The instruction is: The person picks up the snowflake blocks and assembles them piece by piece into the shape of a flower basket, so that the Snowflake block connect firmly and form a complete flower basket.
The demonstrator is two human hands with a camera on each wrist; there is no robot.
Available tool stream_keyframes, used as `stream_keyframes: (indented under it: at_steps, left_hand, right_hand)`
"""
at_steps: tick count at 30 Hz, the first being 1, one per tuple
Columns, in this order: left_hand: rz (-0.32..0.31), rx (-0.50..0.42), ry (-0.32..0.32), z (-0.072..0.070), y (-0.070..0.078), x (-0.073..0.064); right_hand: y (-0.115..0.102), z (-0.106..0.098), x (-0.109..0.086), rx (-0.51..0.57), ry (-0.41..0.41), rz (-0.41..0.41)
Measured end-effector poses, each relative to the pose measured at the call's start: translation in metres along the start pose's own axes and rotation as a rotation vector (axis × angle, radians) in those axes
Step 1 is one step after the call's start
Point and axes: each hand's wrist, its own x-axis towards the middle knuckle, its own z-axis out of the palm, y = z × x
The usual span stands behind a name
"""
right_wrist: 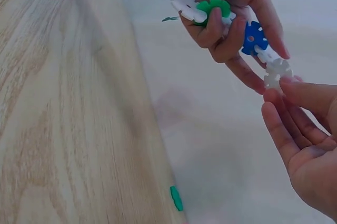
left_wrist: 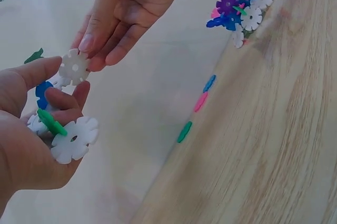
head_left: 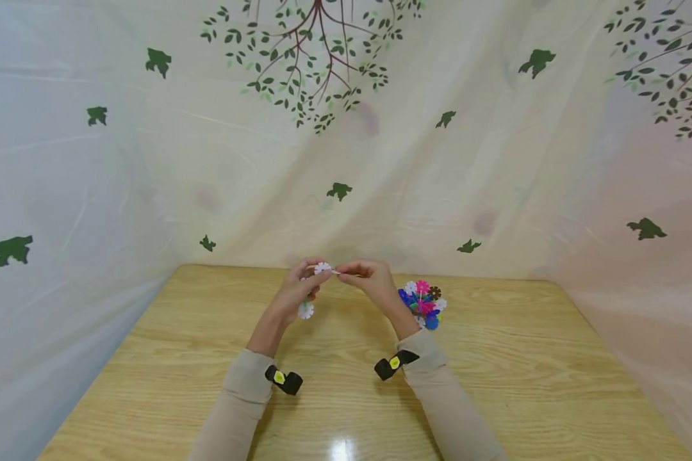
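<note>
Curled around a chain of slotted plastic snowflake discs is my left hand [head_left: 291,293], raised above the far part of the table. In the left wrist view the chain has a large white disc [left_wrist: 75,140], a green disc [left_wrist: 51,123] and a blue disc [left_wrist: 43,95]. My right hand [head_left: 375,282] pinches a pale white disc [left_wrist: 73,67] between thumb and fingers at the chain's far end. That disc meets another white disc [right_wrist: 264,54] beside the blue one in the right wrist view. Part of the chain is hidden behind the left fingers.
A heap of joined, many-coloured discs [head_left: 423,304] sits on the wooden table [head_left: 346,358], by the right forearm. Loose green [left_wrist: 184,132], pink [left_wrist: 200,101] and blue [left_wrist: 209,82] discs lie near the table's far edge. Behind hangs a leaf-patterned cloth [head_left: 265,186].
</note>
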Motion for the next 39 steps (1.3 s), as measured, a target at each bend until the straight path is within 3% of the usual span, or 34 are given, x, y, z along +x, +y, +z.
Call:
stream_keyframes:
  at_steps: [8,16,24,30,39]
  left_hand:
    - [0.025,-0.057,0.058,-0.013,0.003,0.002]
    - [0.049,-0.126,0.067,-0.029,0.009,0.002]
    - [0.053,-0.143,0.069,-0.032,0.011,0.003]
    - [0.054,-0.166,0.078,-0.032,0.012,0.003]
    - [0.054,-0.158,0.071,-0.032,0.011,0.004]
  right_hand:
    - [-0.001,-0.004,0.008,-0.053,0.091,0.151]
    - [0.03,-0.004,0.026,-0.245,0.044,0.315]
    - [0.06,-0.009,0.035,-0.277,0.04,0.458]
    - [0.068,-0.009,0.033,-0.278,0.044,0.461]
    - [0.079,-0.011,0.037,-0.377,0.033,0.398]
